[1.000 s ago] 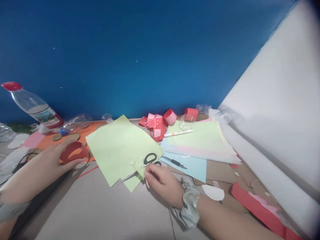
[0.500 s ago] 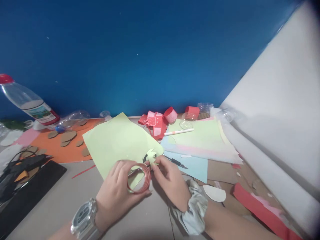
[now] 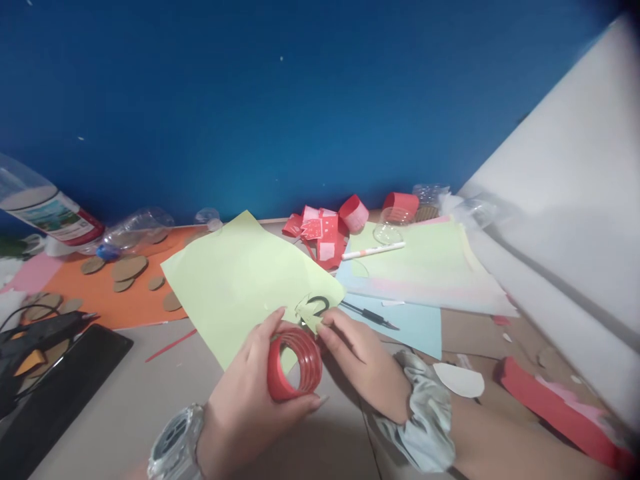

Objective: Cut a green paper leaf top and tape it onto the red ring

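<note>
My left hand (image 3: 250,387) is closed round a short ring of ribbed clear plastic with red paper on it (image 3: 276,367), its open end turned towards me. Between the fingertips of my right hand (image 3: 363,357) is a small light-green paper cutout (image 3: 311,313) with pointed tips. The cutout is just above and beside the ring; whether they touch I cannot tell. Behind it shows the black loop of a scissors handle (image 3: 324,303), partly hidden. Beneath both hands' far side lies a large light-green paper sheet (image 3: 225,273).
A black pen (image 3: 373,317) lies on blue paper (image 3: 420,333), with a white marker (image 3: 373,251) beyond. Red paper pieces (image 3: 327,233) stand near the blue wall. On the left are cardboard discs (image 3: 129,268), a plastic bottle (image 3: 55,213), a glue gun (image 3: 43,333) and a black phone-like slab (image 3: 70,393).
My left hand has turned the ring so its red side shows more. My right hand has tilted the green cutout lower and flatter. The view has shifted slightly.
</note>
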